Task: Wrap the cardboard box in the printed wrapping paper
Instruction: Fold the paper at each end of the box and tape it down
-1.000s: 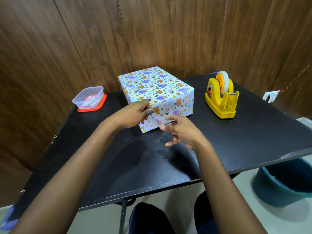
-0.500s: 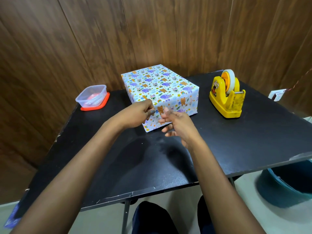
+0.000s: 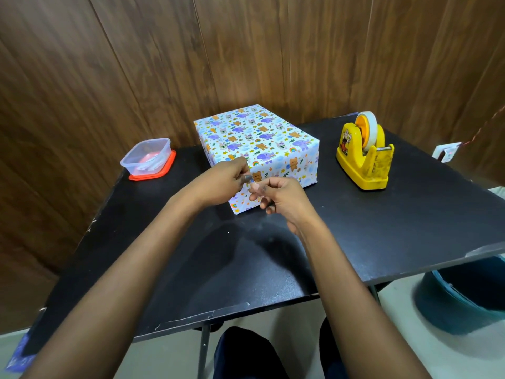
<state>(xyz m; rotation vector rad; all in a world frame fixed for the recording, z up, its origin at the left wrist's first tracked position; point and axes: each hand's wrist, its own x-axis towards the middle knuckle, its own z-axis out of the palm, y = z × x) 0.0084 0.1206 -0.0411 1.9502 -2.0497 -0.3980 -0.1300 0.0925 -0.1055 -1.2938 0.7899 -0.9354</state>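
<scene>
Left hand (image 3: 224, 181) and right hand (image 3: 284, 198) meet, their curled fingers (image 3: 263, 190) pinching 1 small clear bit (image 3: 252, 184). Just behind the fingers, the box (image 3: 259, 138), covered in printed paper, sits on the counter (image 3: 382, 228). A tape dispenser (image 3: 363, 160) stands farther right.

left hand (image 3: 224, 181), right hand (image 3: 282, 198): whether they pinch anything, too small to tell | box (image 3: 257, 138): near face partly behind both hands | tub (image 3: 147, 155): contents blurred | bin (image 3: 461, 307): cut by right edge

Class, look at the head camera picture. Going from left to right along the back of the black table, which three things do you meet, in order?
Clear plastic container on a red lid → box wrapped in printed paper → yellow tape dispenser.
</scene>
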